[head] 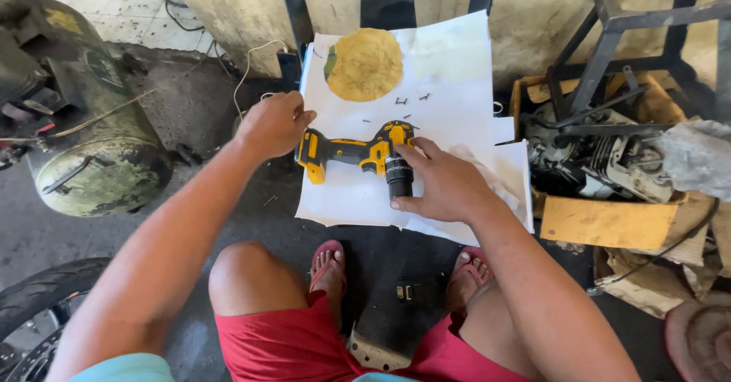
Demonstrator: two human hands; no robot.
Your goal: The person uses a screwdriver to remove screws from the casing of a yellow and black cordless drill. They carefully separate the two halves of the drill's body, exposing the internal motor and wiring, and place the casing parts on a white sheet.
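Note:
A yellow and black cordless drill body [352, 152] lies on its side on white paper sheets [457, 70] spread on the floor. My right hand [442, 184] rests on the paper with its fingers around the drill's black chuck [399, 178]. My left hand [274, 123] hovers at the paper's left edge, fingers curled, just beside the drill's handle base; whether it touches the drill or pinches something small is unclear. Several small dark screws [407, 102] lie loose on the paper above the drill, below a round yellow disc [365, 64].
A worn green tank [91, 154] lies on the left, a tyre [38, 306] at the bottom left. Crates with engine parts [609, 161] and a metal frame [647, 17] crowd the right. My feet in red sandals [327, 264] flank a small black part [407, 291].

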